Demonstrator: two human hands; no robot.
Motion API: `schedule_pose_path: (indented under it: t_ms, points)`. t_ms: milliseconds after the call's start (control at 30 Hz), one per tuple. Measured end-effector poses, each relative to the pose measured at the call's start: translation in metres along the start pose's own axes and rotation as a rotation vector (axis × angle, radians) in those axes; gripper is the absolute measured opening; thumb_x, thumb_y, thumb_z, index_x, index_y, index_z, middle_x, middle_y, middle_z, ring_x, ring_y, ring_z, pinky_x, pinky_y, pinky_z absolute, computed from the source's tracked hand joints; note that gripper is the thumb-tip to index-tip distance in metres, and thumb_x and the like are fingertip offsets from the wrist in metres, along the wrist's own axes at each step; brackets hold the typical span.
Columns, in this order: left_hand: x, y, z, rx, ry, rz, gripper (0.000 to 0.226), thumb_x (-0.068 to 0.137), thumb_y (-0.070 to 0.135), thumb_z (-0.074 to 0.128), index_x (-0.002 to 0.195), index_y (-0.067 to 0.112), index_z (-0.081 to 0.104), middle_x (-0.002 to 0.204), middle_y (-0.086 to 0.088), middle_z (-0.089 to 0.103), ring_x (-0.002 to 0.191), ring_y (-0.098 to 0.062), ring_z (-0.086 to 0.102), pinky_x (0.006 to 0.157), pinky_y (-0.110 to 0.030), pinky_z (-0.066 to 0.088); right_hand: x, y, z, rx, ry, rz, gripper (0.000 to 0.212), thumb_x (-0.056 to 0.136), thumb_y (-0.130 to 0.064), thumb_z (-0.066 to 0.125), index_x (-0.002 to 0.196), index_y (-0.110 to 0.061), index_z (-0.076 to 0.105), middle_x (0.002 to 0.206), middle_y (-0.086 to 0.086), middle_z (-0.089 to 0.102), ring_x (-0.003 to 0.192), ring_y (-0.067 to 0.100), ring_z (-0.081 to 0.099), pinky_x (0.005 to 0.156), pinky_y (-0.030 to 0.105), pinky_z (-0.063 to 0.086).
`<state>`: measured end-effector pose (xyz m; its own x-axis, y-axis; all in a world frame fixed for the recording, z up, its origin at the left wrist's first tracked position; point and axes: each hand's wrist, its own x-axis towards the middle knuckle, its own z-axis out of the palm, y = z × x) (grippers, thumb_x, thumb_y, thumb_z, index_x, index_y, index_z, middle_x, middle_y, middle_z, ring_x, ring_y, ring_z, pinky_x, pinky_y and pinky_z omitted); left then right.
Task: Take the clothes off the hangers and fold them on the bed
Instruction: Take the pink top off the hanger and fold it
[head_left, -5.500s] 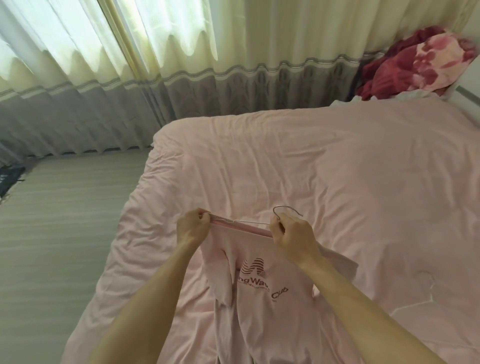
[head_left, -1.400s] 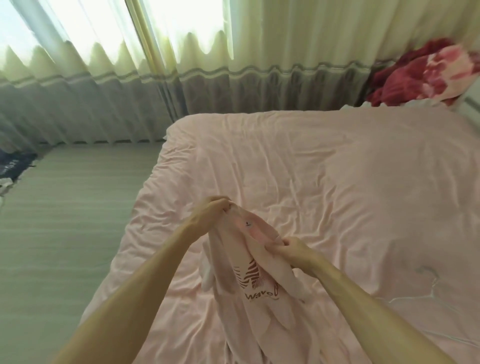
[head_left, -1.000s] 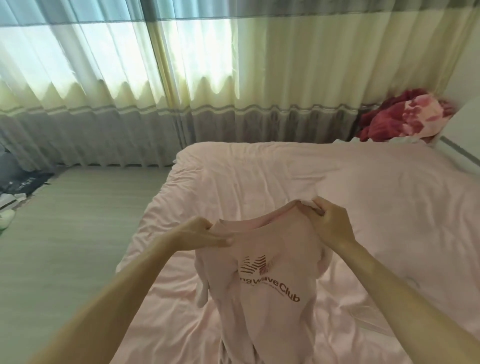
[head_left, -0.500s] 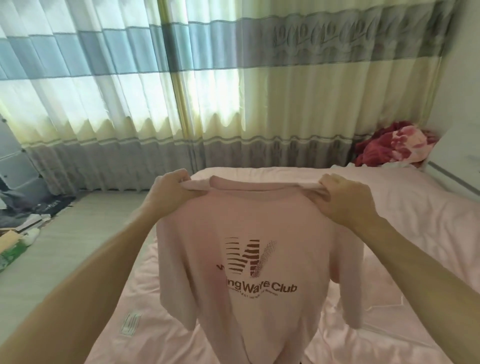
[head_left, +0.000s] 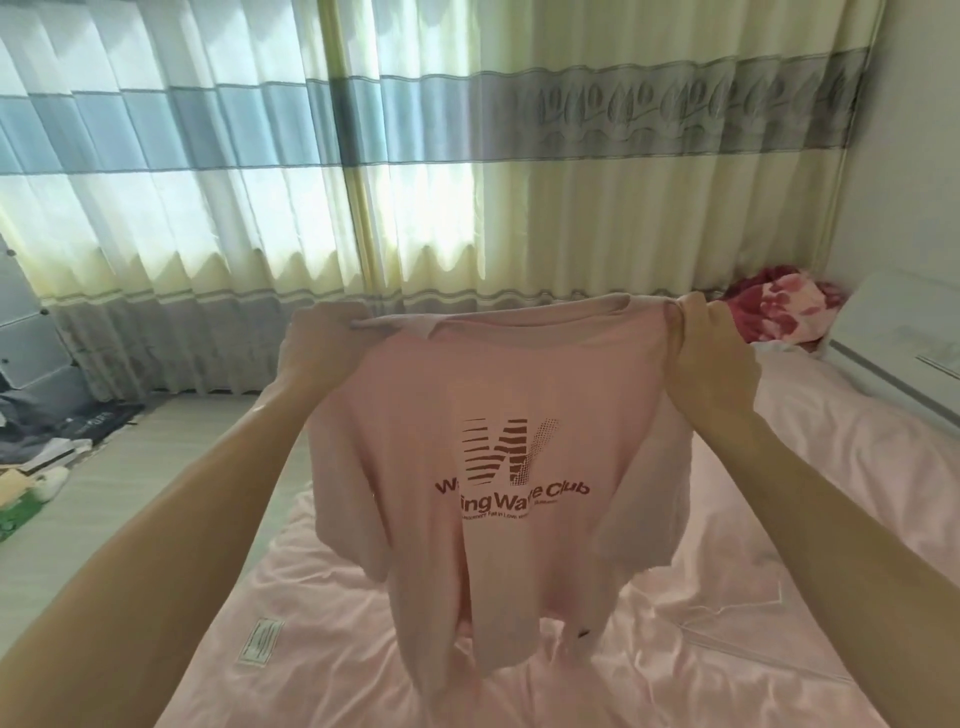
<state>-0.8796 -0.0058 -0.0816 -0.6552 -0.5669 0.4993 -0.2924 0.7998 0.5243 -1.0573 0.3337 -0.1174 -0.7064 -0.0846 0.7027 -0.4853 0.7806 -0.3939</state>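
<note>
A pink T-shirt (head_left: 498, 467) with a dark red "Wave Club" print hangs spread out in the air above the pink bed (head_left: 779, 649), print facing me. My left hand (head_left: 324, 345) grips its left shoulder and my right hand (head_left: 711, 348) grips its right shoulder, both at the same height. The hem dangles just above the sheet. A thin wire hanger (head_left: 748, 608) lies flat on the bed to the right, partly hidden behind my right forearm.
Long curtains (head_left: 467, 182) cover the window behind the bed. A red floral blanket (head_left: 779, 304) is bunched at the far right corner beside a white headboard (head_left: 904, 348). Clutter (head_left: 36, 457) lies on the floor at the left. A sewn label (head_left: 262, 642) shows on the sheet.
Earlier the shirt was on the hanger; it came off, the hanger was laid on the bed at right, and both hands raised and spread the shirt by its shoulders. My view tilted upward.
</note>
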Motion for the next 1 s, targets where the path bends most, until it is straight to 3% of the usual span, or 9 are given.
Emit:
schedule_pose_path:
  t_ms: [167, 267, 333, 433, 533, 600, 767, 867, 1000]
  points:
    - [-0.009, 0.012, -0.015, -0.199, -0.239, -0.041, 0.068, 0.062, 0.068, 0.061, 0.093, 0.009, 0.076, 0.093, -0.012, 0.073, 0.086, -0.020, 0.069, 0.085, -0.044, 0.056, 0.005, -0.016, -0.002, 0.238, -0.135, 0.246, 0.030, 0.108, -0.033, 0.028, 0.098, -0.011, 0.045, 0.090, 0.010, 0.055, 0.085, 0.031, 0.050, 0.072, 0.039, 0.031]
    - [-0.014, 0.006, -0.040, -0.627, -0.473, -0.225, 0.039, 0.081, 0.047, 0.078, 0.111, 0.023, 0.075, 0.110, -0.002, 0.075, 0.101, -0.020, 0.072, 0.094, -0.043, 0.056, 0.006, -0.019, -0.009, 0.471, -0.317, 0.276, 0.036, 0.101, -0.036, 0.046, 0.074, -0.013, 0.047, 0.068, 0.002, 0.047, 0.072, 0.023, 0.045, 0.063, 0.035, 0.031]
    - [-0.017, -0.006, -0.056, -0.724, -0.584, -0.269, 0.037, 0.086, 0.036, 0.074, 0.117, 0.016, 0.073, 0.115, -0.008, 0.074, 0.103, -0.025, 0.072, 0.096, -0.044, 0.053, 0.009, -0.020, -0.022, 0.519, -0.368, 0.242, 0.044, 0.094, -0.038, 0.058, 0.064, -0.009, 0.048, 0.062, 0.003, 0.044, 0.063, 0.020, 0.042, 0.059, 0.034, 0.030]
    - [-0.022, -0.018, -0.065, -0.731, -0.641, -0.263, 0.050, 0.076, 0.046, 0.082, 0.114, 0.014, 0.075, 0.116, -0.012, 0.073, 0.103, -0.027, 0.072, 0.093, -0.043, 0.052, 0.014, -0.030, -0.040, 0.583, -0.313, 0.170, 0.049, 0.093, -0.036, 0.064, 0.066, 0.003, 0.054, 0.062, 0.005, 0.043, 0.055, 0.012, 0.037, 0.056, 0.031, 0.030]
    - [-0.016, -0.027, -0.068, -0.789, -0.593, -0.224, 0.075, 0.046, 0.056, 0.095, 0.107, 0.018, 0.078, 0.113, -0.011, 0.074, 0.101, -0.025, 0.072, 0.086, -0.039, 0.057, 0.020, -0.045, -0.047, 0.575, -0.205, 0.097, 0.051, 0.094, -0.035, 0.063, 0.063, 0.002, 0.046, 0.060, 0.005, 0.036, 0.049, 0.009, 0.028, 0.047, 0.025, 0.024]
    - [-0.010, -0.029, -0.070, -0.814, -0.554, -0.200, 0.072, 0.045, 0.057, 0.095, 0.105, 0.020, 0.079, 0.112, -0.010, 0.074, 0.100, -0.024, 0.073, 0.080, -0.035, 0.060, 0.022, -0.053, -0.045, 0.478, -0.109, 0.010, 0.050, 0.096, -0.038, 0.060, 0.066, 0.001, 0.049, 0.057, 0.002, 0.037, 0.052, 0.011, 0.032, 0.051, 0.027, 0.027]
    - [0.024, -0.031, -0.045, -0.461, -0.298, -0.127, 0.029, 0.079, 0.053, 0.079, 0.097, 0.031, 0.079, 0.100, 0.007, 0.075, 0.091, -0.010, 0.072, 0.080, -0.029, 0.056, 0.031, -0.046, -0.009, 0.122, 0.072, -0.150, 0.041, 0.102, -0.054, 0.040, 0.094, -0.020, 0.063, 0.073, 0.003, 0.063, 0.077, 0.034, 0.059, 0.066, 0.035, 0.036]
    - [0.052, -0.043, 0.001, -0.234, -0.211, -0.062, 0.035, 0.078, 0.057, 0.076, 0.093, 0.025, 0.078, 0.094, 0.003, 0.073, 0.090, -0.012, 0.068, 0.077, -0.026, 0.053, 0.040, -0.022, 0.039, -0.060, 0.017, -0.219, 0.047, 0.102, -0.059, 0.032, 0.097, -0.022, 0.061, 0.085, 0.009, 0.069, 0.084, 0.037, 0.064, 0.066, 0.037, 0.038]
    - [0.090, -0.072, 0.076, -0.065, -0.262, -0.066, 0.040, 0.075, 0.063, 0.067, 0.072, 0.025, 0.074, 0.075, 0.004, 0.071, 0.080, -0.013, 0.066, 0.079, -0.039, 0.057, 0.057, 0.020, 0.125, -0.189, -0.064, -0.288, 0.062, 0.100, -0.066, 0.022, 0.096, -0.021, 0.065, 0.083, 0.011, 0.068, 0.078, 0.037, 0.065, 0.062, 0.036, 0.039]
